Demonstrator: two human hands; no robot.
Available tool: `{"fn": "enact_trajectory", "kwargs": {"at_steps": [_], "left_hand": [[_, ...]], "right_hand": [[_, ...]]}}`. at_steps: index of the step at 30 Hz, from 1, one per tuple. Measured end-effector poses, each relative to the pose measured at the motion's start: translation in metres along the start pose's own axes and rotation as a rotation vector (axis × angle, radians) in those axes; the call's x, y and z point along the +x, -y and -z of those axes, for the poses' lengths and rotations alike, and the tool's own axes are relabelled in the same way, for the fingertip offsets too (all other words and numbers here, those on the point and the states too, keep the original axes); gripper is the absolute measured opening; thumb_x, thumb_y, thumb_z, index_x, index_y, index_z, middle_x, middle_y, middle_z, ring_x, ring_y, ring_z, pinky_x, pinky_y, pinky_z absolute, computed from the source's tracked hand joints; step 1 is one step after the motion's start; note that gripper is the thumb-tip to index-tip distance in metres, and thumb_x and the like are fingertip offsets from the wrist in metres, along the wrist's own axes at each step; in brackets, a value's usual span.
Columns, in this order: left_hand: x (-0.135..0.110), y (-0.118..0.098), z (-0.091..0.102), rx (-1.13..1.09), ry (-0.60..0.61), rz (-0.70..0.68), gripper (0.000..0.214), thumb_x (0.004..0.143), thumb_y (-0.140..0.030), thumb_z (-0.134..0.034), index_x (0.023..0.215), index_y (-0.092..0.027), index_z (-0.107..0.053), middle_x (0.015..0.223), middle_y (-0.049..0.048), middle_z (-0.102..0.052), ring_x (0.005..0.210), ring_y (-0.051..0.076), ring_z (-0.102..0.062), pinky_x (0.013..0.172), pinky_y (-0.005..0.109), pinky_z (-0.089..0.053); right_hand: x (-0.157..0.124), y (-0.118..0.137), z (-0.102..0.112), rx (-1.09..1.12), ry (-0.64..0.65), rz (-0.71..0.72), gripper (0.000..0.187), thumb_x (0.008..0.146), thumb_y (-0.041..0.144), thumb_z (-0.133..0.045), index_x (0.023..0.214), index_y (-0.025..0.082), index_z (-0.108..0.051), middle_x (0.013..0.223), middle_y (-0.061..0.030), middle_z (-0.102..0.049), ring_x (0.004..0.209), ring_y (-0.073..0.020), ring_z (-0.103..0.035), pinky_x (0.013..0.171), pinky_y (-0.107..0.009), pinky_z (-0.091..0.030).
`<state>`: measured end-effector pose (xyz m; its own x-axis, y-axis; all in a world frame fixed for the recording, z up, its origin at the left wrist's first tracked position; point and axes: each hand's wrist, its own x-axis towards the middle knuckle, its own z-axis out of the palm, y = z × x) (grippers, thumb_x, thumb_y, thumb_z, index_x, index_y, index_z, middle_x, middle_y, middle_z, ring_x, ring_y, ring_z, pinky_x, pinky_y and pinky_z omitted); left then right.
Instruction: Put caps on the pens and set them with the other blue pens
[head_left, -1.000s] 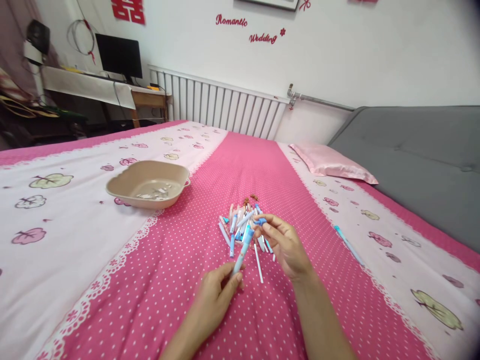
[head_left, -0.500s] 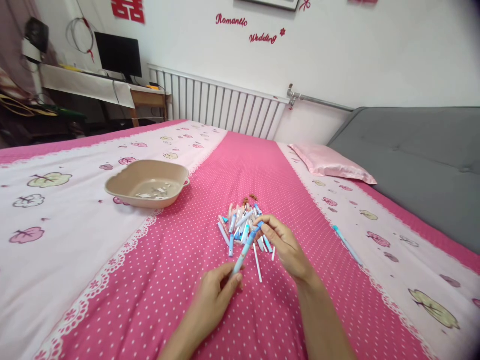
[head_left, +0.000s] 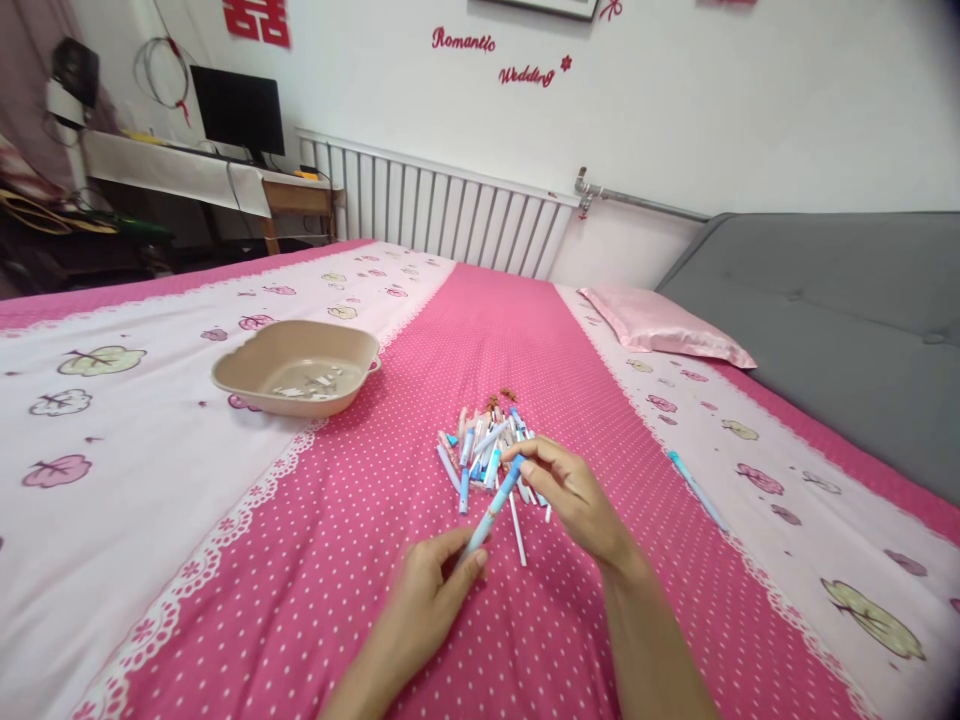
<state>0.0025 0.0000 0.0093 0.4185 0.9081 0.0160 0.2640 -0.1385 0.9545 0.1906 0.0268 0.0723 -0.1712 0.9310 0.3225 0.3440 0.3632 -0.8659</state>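
A light blue pen (head_left: pixel 491 512) slants between my two hands above the pink dotted bedsheet (head_left: pixel 315 560). My left hand (head_left: pixel 431 595) pinches its lower end. My right hand (head_left: pixel 574 500) is closed on the darker blue cap at its upper end. Just beyond the hands lies a heap of blue, white and pink pen parts (head_left: pixel 484 445); a thin white refill (head_left: pixel 516 525) lies at its near edge.
A beige plastic basin (head_left: pixel 296 365) with a few small pieces in it sits to the left. One blue pen (head_left: pixel 694 488) lies alone at the right. A pink pillow (head_left: pixel 660 325) and grey headboard (head_left: pixel 840 320) are at the right, a radiator and desk behind.
My right hand has slid down toward my left hand along the pen, bringing the blue cap onto its upper end. My left hand has barely moved.
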Motion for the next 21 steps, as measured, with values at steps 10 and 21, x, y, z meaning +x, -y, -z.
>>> {"fn": "enact_trajectory", "kwargs": {"at_steps": [10,21], "left_hand": [[0.000,0.003,0.000,0.005,-0.013,-0.017,0.040,0.088,-0.048,-0.043,0.077,-0.014,-0.062,0.067,0.0007,-0.056,0.065,0.015,-0.050,0.060,0.024,-0.038],[0.001,0.001,0.013,-0.191,-0.348,-0.025,0.038,0.084,-0.048,-0.053,0.100,-0.019,-0.070,0.103,0.0084,-0.069,0.101,0.025,-0.059,0.096,0.039,-0.042]], "right_hand": [[0.002,-0.003,-0.007,0.089,0.024,-0.038,0.027,0.090,0.039,-0.051,0.106,0.022,-0.064,0.090,-0.0031,-0.061,0.082,-0.0157,-0.056,0.077,-0.030,-0.044],[-0.002,0.000,-0.036,0.153,0.097,-0.190,0.029,0.073,0.030,-0.071,0.092,0.021,-0.052,0.088,-0.0009,-0.058,0.077,-0.0140,-0.057,0.074,-0.031,-0.047]]}}
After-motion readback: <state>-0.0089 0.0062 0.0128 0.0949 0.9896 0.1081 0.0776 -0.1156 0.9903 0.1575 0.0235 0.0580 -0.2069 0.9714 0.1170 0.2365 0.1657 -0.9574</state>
